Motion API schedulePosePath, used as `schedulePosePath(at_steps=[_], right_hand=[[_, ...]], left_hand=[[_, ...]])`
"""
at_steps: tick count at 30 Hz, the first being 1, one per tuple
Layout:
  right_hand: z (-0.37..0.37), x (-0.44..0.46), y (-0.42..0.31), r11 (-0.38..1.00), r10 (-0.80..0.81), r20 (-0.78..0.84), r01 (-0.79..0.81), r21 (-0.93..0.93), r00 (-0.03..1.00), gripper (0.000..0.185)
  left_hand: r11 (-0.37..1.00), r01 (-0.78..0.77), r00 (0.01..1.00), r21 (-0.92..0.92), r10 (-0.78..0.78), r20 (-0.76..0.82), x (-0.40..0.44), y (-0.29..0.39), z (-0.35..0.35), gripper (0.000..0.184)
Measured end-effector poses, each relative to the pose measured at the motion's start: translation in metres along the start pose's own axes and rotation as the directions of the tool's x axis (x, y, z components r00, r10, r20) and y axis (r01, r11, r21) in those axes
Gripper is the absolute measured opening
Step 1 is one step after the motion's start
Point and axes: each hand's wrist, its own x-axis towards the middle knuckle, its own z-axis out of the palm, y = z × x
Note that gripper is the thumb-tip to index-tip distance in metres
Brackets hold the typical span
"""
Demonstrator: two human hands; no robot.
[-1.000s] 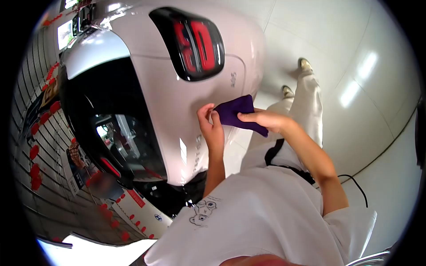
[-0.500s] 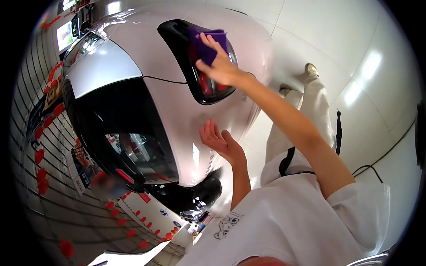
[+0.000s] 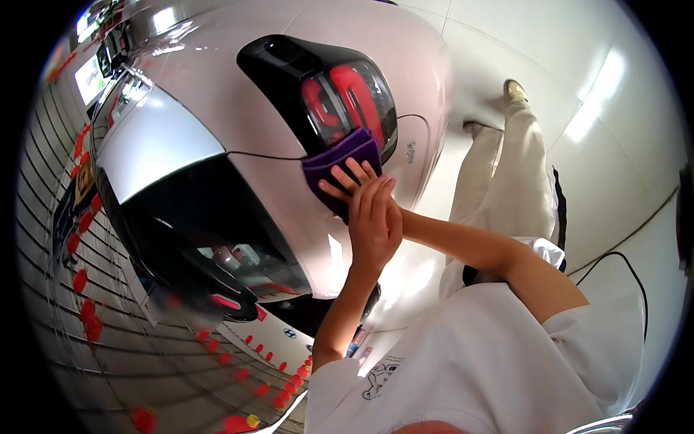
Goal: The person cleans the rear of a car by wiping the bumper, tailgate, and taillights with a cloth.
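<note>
A folded purple cloth [image 3: 341,163] lies against the pale pink rear of a car [image 3: 278,166], at the lower edge of the tail light [image 3: 347,94]. My right hand [image 3: 361,181] presses the cloth to the bodywork with its fingers spread over it. Across the back of my right hand rests my left hand [image 3: 374,224], its fingers stretched out and close together. Part of the right hand and the near edge of the cloth are hidden beneath it. The tail light shows red shapes behind clear, dark-edged plastic.
The car's dark rear window [image 3: 210,224] and silver roof panel [image 3: 163,141] are to the left. My legs [image 3: 499,173] stand on the pale tiled floor [image 3: 520,43] beside the bumper. A black cable [image 3: 629,264] runs over the floor at right. Red decorations [image 3: 87,311] hang beyond the car.
My right hand has slid the cloth off the tail light, down to its lower edge and the panel beside it. My left hand has moved from over the panel onto the right hand.
</note>
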Motion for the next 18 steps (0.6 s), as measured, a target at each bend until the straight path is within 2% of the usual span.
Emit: schedulePosePath(at_steps=[1, 4, 5, 7, 10, 11, 13, 15, 17, 18], right_hand=[[0.009, 0.005, -0.001, 0.998, 0.036, -0.051, -0.034, 0.054, 0.998, 0.065], [0.019, 0.021, 0.0, 0.952, 0.128, -0.14, -0.082, 0.294, 0.982, 0.065], [0.013, 0.033, 0.002, 0.924, 0.138, -0.148, -0.073, 0.377, 0.979, 0.066], [-0.006, 0.06, 0.012, 0.873, 0.141, -0.172, -0.041, 0.486, 0.975, 0.066], [-0.034, 0.106, 0.035, 0.822, 0.125, -0.214, 0.02, 0.569, 0.969, 0.068], [-0.04, 0.12, 0.04, 0.816, 0.12, -0.233, 0.038, 0.577, 0.965, 0.068], [-0.048, 0.141, 0.048, 0.838, 0.098, -0.271, 0.068, 0.542, 0.957, 0.069], [-0.051, 0.16, 0.054, 0.903, 0.053, -0.305, 0.085, 0.421, 0.951, 0.07], [-0.05, 0.19, 0.065, 0.955, 0.012, -0.289, 0.075, 0.286, 0.957, 0.067], [-0.046, 0.209, 0.071, 0.979, -0.006, -0.258, 0.058, 0.196, 0.966, 0.064]], left_hand=[[1.0, -0.007, 1.0, -0.001, 0.007, 0.013, 0.005, -0.005, 0.001, 0.042], [0.972, 0.046, 0.999, 0.23, -0.039, -0.036, 0.035, -0.005, -0.004, 0.042], [0.973, 0.042, 0.999, 0.226, -0.036, -0.029, 0.046, -0.005, -0.007, 0.042], [0.899, 0.031, 0.994, 0.436, 0.019, -0.109, 0.072, -0.004, -0.015, 0.039], [0.896, 0.03, 0.991, 0.443, 0.032, -0.133, 0.114, -0.016, -0.031, 0.037], [0.896, 0.023, 0.99, 0.444, 0.041, -0.133, 0.128, -0.019, -0.035, 0.037], [0.814, 0.042, 0.975, 0.579, 0.094, -0.203, 0.159, -0.028, -0.038, 0.036], [0.792, 0.048, 0.964, 0.608, 0.123, -0.235, 0.189, -0.048, -0.044, 0.037], [0.765, 0.101, 0.969, 0.636, 0.07, -0.238, 0.216, -0.073, -0.053, 0.042], [0.807, 0.155, 0.976, 0.57, -0.035, -0.216, 0.233, -0.08, -0.063, 0.044]])
